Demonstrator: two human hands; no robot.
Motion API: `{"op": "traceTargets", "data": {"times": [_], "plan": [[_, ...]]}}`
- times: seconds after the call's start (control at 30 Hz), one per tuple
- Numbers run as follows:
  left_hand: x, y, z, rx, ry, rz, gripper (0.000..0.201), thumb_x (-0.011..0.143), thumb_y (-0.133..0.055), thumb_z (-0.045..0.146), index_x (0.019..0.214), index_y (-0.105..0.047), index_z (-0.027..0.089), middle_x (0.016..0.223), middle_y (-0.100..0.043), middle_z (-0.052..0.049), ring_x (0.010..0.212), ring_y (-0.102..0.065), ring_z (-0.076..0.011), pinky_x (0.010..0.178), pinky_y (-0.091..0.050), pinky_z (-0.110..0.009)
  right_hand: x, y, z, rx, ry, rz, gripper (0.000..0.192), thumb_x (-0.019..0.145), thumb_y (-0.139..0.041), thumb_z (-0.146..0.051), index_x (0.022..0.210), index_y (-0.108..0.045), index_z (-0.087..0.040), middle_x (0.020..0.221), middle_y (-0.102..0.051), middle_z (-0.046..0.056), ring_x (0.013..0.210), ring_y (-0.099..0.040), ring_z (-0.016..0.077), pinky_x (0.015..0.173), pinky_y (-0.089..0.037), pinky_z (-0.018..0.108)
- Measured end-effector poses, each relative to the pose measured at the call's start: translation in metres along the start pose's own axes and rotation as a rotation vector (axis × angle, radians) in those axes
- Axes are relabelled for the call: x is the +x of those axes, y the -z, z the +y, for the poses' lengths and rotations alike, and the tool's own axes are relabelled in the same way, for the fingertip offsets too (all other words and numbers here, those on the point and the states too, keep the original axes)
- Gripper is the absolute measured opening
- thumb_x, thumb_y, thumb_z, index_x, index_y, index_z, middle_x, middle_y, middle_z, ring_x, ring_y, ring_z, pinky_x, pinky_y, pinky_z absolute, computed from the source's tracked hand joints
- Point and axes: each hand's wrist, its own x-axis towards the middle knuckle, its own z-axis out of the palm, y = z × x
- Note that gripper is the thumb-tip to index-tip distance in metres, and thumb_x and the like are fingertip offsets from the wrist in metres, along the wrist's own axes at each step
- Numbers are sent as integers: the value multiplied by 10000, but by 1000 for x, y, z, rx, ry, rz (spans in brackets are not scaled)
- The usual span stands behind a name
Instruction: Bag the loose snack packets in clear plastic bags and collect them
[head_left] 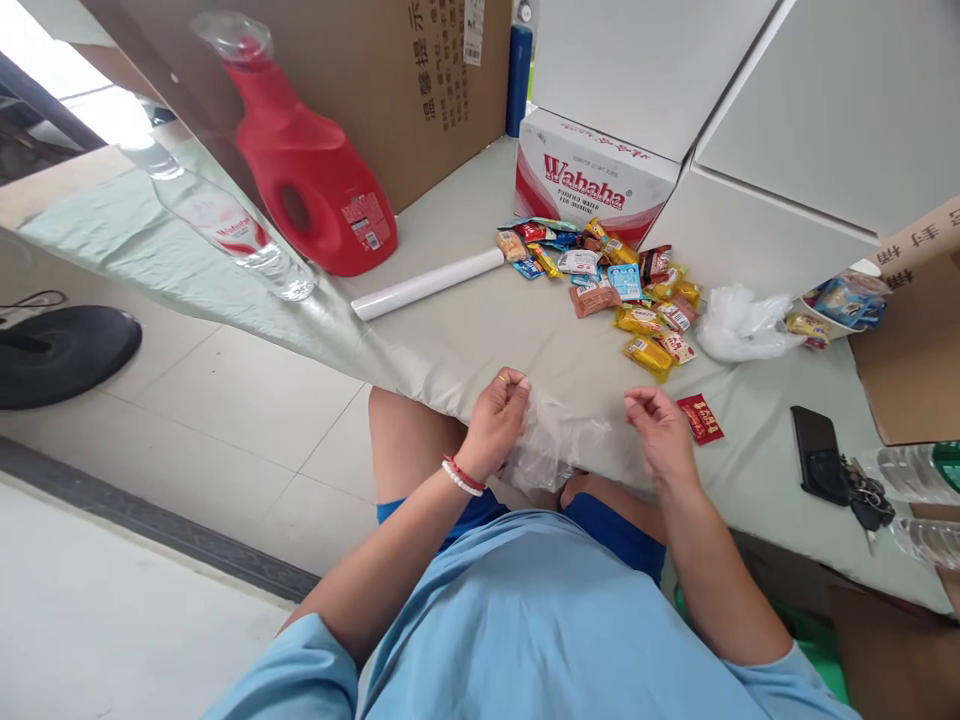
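Note:
My left hand (496, 420) and my right hand (660, 432) pinch the two sides of a clear plastic bag (559, 445) at the table's near edge, holding its mouth apart. The bag hangs between them over my lap. A small red packet (700, 418) lies on the table just right of my right hand. Farther back sits a pile of several snack packets (622, 290) in yellow, red and blue wrappers.
A red detergent bottle (311, 170), a clear water bottle (225, 225) and a white roll (427, 285) stand on the left. A Wahaha carton (592, 180) is behind the snacks. A crumpled white bag (742, 325), a black phone (817, 455) and keys (870, 495) lie on the right.

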Motion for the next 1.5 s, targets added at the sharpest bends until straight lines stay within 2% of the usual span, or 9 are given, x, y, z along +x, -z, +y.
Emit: {"op": "traceTargets", "data": {"times": [0.13,0.3,0.47,0.63,0.83,1.07,1.17,1.3,1.5], "plan": [[8,11,13,-87,-95,129,366,910,-702,518,895,-461,243,593,-377,105,450,-311,-57,396,-275,-149,9,20,-12,-46,-10,33,417,772,-788,-610,895,-703,-220,815,-634,15,733,-556,143,576,-488,238],[1,-13,7,-199,-221,223,409,914,-684,588,921,-449,253,629,-423,101,439,-320,-51,387,-292,-152,-41,-28,-5,143,-523,-435,637,671,-811,-746,1005,-738,-208,981,-715,84,858,-634,192,604,-556,271],[-5,-17,-3,-202,-244,195,415,916,-673,606,917,-456,252,623,-432,99,438,-323,-53,396,-302,-158,-50,-70,5,302,-444,-270,506,572,-935,-560,844,-688,-213,759,-598,-26,636,-483,101,528,-429,210],[4,19,10,64,-142,120,343,906,-700,522,874,-516,234,589,-417,87,463,-346,-71,415,-296,-175,-12,-32,-12,294,-217,-70,458,578,-932,-520,787,-648,-227,822,-614,-27,707,-533,108,622,-495,222],[28,46,41,445,38,-237,239,816,-781,380,758,-643,194,578,-456,63,476,-322,-67,421,-238,-187,15,29,-33,121,-328,-232,514,609,-920,-526,873,-593,-231,668,-614,-48,464,-449,67,386,-300,172],[62,63,46,357,32,101,343,923,-640,542,982,-607,206,782,-623,9,499,-582,-94,491,-417,-201,20,24,-17,74,-416,-255,540,588,-911,-572,847,-612,-206,562,-520,-88,371,-319,31,345,-159,169],[50,64,36,251,166,93,570,923,-575,673,1285,-532,235,1016,-666,-59,666,-707,-153,605,-537,-263,20,10,-3,128,-438,-183,555,550,-911,-588,806,-604,-204,548,-510,-86,370,-316,34,341,-155,174],[22,58,17,268,202,69,912,762,-839,530,1507,-384,266,1159,-660,-78,798,-718,-156,707,-569,-274,20,4,6,181,-413,-111,521,575,-899,-569,795,-593,-210,534,-484,-88,373,-325,43,339,-178,182],[4,52,21,257,349,-227,417,650,-913,443,799,-642,162,570,-468,69,440,-367,-43,412,-245,-178,32,40,-17,31,-497,-383,450,638,-900,-508,837,-660,-183,536,-486,-81,365,-263,19,352,-99,167]]}}
